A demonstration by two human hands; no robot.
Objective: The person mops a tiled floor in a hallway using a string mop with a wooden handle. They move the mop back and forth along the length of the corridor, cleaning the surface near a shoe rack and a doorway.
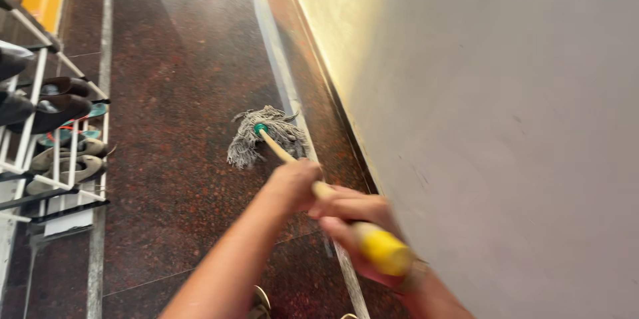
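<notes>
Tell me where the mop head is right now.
In the head view, the mop head lies on the dark speckled floor just ahead of both hands, near the pale wall on the right.

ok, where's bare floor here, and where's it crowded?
Bare: the dark floor between the shoe rack and the wall, ahead of the mop head. Crowded: the rack's shoe-filled shelves, and the wall-side strip where both hands grip the mop handle.

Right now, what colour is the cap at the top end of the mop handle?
Yellow. The cap sits at the handle's near end, just behind the right hand; the head view shows it.
</notes>
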